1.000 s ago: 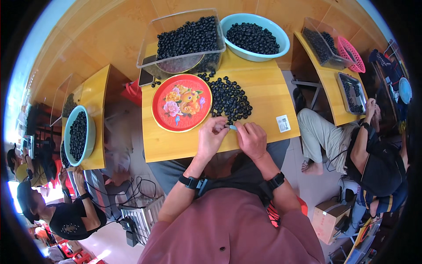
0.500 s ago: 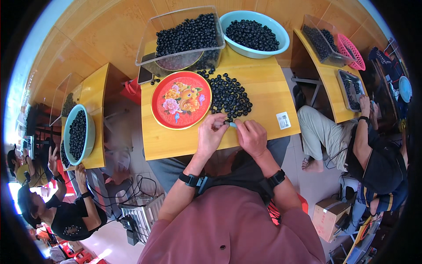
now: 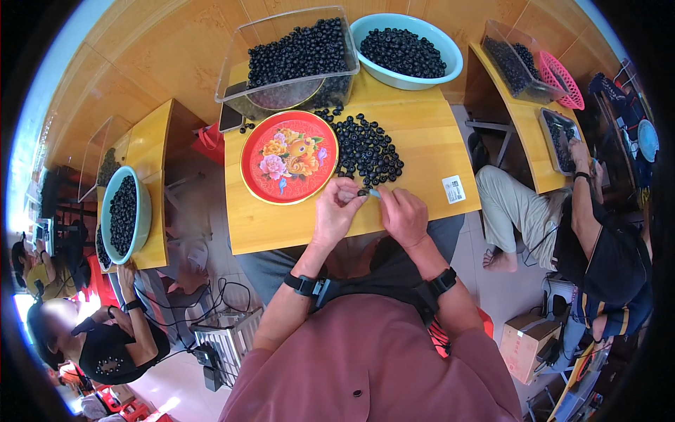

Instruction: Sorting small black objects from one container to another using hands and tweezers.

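Tan tiled wall, pale tiled floor; perhaps a window far left.

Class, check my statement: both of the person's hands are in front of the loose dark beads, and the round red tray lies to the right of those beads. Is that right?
Not quite: the head view shows the round red tray to the left of the loose dark beads. Both hands are indeed in front of the beads.

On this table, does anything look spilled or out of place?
Slightly: a few dark round pieces lie between the phone-like device and the red tray, looking stray because they sit apart from the main pile.
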`<action>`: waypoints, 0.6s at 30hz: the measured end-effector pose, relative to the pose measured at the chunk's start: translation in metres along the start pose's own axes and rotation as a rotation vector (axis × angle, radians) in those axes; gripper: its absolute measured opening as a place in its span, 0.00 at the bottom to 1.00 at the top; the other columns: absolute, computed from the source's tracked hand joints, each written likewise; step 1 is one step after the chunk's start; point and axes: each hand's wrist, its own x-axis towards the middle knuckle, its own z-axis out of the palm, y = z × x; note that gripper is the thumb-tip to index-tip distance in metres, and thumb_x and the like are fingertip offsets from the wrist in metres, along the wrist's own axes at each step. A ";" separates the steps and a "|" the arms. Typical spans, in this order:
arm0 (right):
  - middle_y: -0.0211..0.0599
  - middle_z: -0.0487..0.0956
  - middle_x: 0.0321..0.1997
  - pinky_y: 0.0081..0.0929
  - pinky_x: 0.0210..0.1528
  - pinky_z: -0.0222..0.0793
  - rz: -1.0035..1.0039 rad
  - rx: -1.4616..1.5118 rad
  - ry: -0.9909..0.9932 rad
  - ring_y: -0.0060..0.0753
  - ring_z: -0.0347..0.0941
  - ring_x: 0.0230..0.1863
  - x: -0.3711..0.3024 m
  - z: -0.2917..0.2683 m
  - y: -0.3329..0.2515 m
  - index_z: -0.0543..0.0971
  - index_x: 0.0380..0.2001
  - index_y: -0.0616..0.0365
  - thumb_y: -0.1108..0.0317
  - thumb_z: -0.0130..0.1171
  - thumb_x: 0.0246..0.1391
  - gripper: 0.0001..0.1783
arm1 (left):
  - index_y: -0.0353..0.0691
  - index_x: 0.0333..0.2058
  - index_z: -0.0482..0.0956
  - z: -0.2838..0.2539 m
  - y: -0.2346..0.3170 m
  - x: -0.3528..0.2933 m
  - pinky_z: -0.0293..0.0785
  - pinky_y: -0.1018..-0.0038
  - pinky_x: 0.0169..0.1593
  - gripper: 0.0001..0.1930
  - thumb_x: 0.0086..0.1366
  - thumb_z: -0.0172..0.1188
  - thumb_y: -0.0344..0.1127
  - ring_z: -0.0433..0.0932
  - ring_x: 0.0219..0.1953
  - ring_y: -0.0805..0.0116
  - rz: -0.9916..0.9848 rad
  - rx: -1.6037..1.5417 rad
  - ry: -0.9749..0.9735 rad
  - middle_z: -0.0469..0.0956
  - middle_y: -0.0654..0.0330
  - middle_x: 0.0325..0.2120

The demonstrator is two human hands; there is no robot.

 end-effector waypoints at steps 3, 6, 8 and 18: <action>0.33 0.72 0.25 0.36 0.28 0.72 0.024 -0.009 0.020 0.37 0.75 0.27 0.001 0.003 0.000 0.82 0.42 0.55 0.71 0.64 0.54 0.11 | 0.35 0.47 0.75 -0.002 0.000 -0.001 0.77 0.80 0.44 0.18 0.61 0.70 0.18 0.79 0.37 0.80 -0.035 -0.173 0.006 0.80 0.65 0.37; 0.33 0.73 0.25 0.36 0.28 0.72 0.021 -0.007 0.029 0.37 0.76 0.28 0.002 0.002 -0.001 0.82 0.42 0.55 0.71 0.64 0.54 0.11 | 0.35 0.49 0.76 -0.001 0.004 -0.001 0.77 0.81 0.44 0.19 0.61 0.70 0.18 0.79 0.38 0.81 -0.028 -0.142 0.014 0.79 0.65 0.38; 0.33 0.73 0.25 0.37 0.28 0.72 0.024 -0.010 0.039 0.38 0.75 0.28 0.001 0.002 0.001 0.82 0.42 0.55 0.71 0.64 0.54 0.11 | 0.35 0.50 0.78 0.002 0.009 -0.001 0.76 0.81 0.44 0.18 0.61 0.70 0.18 0.79 0.38 0.81 -0.048 -0.120 0.016 0.79 0.65 0.38; 0.33 0.72 0.25 0.37 0.28 0.70 0.039 0.029 0.100 0.38 0.75 0.27 0.003 0.001 -0.004 0.82 0.42 0.54 0.70 0.64 0.54 0.11 | 0.34 0.40 0.85 -0.003 0.008 -0.001 0.79 0.78 0.41 0.08 0.62 0.70 0.21 0.82 0.37 0.75 0.093 0.023 0.013 0.80 0.60 0.40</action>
